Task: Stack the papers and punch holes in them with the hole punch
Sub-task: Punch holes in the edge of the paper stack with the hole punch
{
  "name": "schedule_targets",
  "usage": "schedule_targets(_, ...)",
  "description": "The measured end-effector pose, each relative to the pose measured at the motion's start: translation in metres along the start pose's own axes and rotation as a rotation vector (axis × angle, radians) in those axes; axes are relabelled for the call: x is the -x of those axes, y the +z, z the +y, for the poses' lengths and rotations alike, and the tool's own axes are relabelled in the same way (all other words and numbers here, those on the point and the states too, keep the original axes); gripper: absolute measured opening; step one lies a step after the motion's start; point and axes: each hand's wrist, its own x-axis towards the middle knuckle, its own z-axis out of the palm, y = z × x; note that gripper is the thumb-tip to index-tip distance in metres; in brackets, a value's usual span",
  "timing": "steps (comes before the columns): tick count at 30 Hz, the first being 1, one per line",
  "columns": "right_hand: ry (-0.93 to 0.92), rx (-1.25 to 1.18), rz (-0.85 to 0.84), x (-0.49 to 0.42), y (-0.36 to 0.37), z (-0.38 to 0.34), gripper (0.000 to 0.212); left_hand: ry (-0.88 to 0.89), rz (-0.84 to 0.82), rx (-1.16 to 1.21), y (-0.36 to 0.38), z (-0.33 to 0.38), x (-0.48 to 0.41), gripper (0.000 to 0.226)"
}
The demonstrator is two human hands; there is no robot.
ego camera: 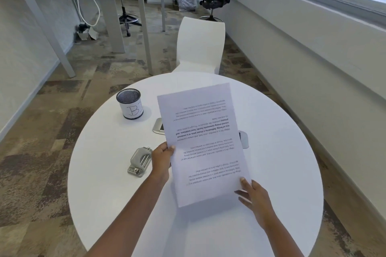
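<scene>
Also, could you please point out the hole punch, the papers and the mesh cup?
hole punch (138, 157): head view, on its grey top lever.
papers (203, 144): head view, middle of the top sheet.
mesh cup (131, 109): head view, on its white label.

A person holds a stack of printed papers (203, 144) tilted above a round white worktop (117, 194). The left hand (161, 157) pinches the sheets' left edge, thumb on top. The right hand (253, 196) grips the near right corner, its fingers (242, 201) showing below the edge. A grey hole punch (139, 161) lies on the worktop just beside the left hand. A mesh cup (130, 103) with a paper label stands farther back. A silver object (158, 126), perhaps a stapler, is mostly hidden behind the papers.
</scene>
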Motion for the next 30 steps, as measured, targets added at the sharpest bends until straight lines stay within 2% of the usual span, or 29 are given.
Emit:
schedule_targets(4, 0.105, -0.448, -0.066, 0.005, 0.008, 0.005, 0.006, -0.097, 0.047, 0.084, 0.003, -0.012, 0.006, 0.032)
schedule_targets(7, 0.134, -0.544, -0.108, 0.007, 0.019, 0.011, 0.010, -0.154, 0.051, 0.158, 0.009, -0.024, 0.012, 0.034)
schedule_targets(9, 0.120, -0.509, -0.112, 0.008, 0.025, 0.014, 0.010, -0.181, 0.043, 0.183, 0.013, -0.030, 0.016, 0.033)
schedule_targets(13, 0.043, -0.299, 0.006, 0.008, 0.027, 0.013, 0.022, -0.212, 0.006, 0.199, 0.009, -0.035, 0.020, 0.035)
schedule_targets(17, 0.024, -0.106, 0.085, 0.004, 0.007, 0.011, 0.025, -0.212, 0.079, 0.198, -0.014, -0.035, 0.010, 0.038)
schedule_targets(22, 0.013, 0.021, 0.035, 0.002, -0.022, 0.009, 0.023, -0.216, 0.133, 0.163, -0.043, -0.030, -0.008, 0.041)
schedule_targets(25, -0.054, 0.113, 0.000, 0.000, -0.033, 0.004, 0.019, -0.143, 0.122, -0.076, -0.054, -0.025, -0.019, 0.038)
schedule_targets(28, -0.165, 0.185, 0.025, -0.001, -0.032, -0.008, 0.020, -0.014, -0.018, -0.364, -0.057, -0.020, -0.026, 0.031)
schedule_targets(30, -0.233, 0.199, 0.037, 0.000, -0.027, -0.018, 0.024, 0.044, -0.111, -0.465, -0.054, -0.014, -0.026, 0.026)
